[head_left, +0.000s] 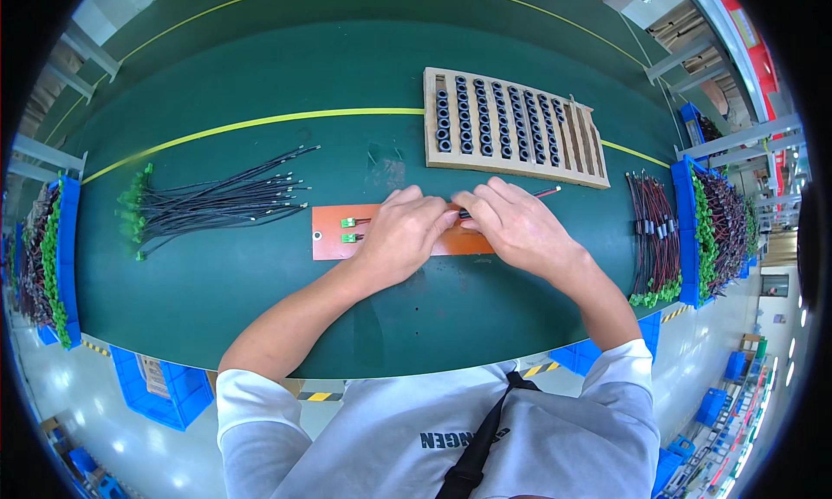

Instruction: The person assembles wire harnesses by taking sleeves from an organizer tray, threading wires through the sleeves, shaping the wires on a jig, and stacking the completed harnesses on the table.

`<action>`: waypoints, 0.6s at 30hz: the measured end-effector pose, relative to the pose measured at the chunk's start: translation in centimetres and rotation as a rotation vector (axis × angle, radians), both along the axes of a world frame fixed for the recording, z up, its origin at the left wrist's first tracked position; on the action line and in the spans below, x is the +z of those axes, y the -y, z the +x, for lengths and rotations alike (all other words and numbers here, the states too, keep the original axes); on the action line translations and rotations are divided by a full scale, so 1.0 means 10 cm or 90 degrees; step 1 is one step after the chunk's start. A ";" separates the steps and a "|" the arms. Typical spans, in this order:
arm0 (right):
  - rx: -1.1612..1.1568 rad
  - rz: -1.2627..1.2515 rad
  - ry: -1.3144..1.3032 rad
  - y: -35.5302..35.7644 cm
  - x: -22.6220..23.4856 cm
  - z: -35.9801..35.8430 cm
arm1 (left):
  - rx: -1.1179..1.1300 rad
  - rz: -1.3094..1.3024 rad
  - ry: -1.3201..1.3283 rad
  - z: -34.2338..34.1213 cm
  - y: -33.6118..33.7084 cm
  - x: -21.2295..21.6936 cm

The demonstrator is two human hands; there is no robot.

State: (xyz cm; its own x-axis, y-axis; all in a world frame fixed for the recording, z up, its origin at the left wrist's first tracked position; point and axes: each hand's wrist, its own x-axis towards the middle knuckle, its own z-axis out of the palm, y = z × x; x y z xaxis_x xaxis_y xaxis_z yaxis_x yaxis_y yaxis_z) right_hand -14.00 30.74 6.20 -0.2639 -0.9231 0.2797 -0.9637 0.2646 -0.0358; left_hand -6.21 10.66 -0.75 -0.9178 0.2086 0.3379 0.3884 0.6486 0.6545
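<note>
An orange board lies on the green table in front of me, with two green connectors seated near its left end and dark wires running from them under my left hand. My left hand is closed over the board's middle, thumb and fingertips pinched at the wires. Close beside it, my right hand is closed too, pinching a short black part of the same cable. A red and black wire end with a pale tip sticks out past its knuckles. My fingers hide most of the gripped part.
A wooden rack of black rings stands behind my right hand. Black cables with green connectors lie at left; finished-looking red-black cables with rings lie at right. Blue bins of cables flank the table; a blue crate sits below its edge.
</note>
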 end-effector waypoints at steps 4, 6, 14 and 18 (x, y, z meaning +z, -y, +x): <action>0.009 0.034 0.023 0.02 0.04 0.00 | -0.047 0.085 0.017 -0.01 0.03 -0.03; 0.016 0.043 0.059 0.02 0.07 -0.01 | -0.045 0.156 0.060 0.02 0.01 -0.02; 0.012 -0.046 0.106 0.03 -0.08 -0.15 | -0.005 0.171 0.129 -0.02 -0.01 0.05; 0.015 -0.003 0.129 -0.01 -0.08 -0.12 | -0.031 0.195 0.028 -0.02 0.00 -0.01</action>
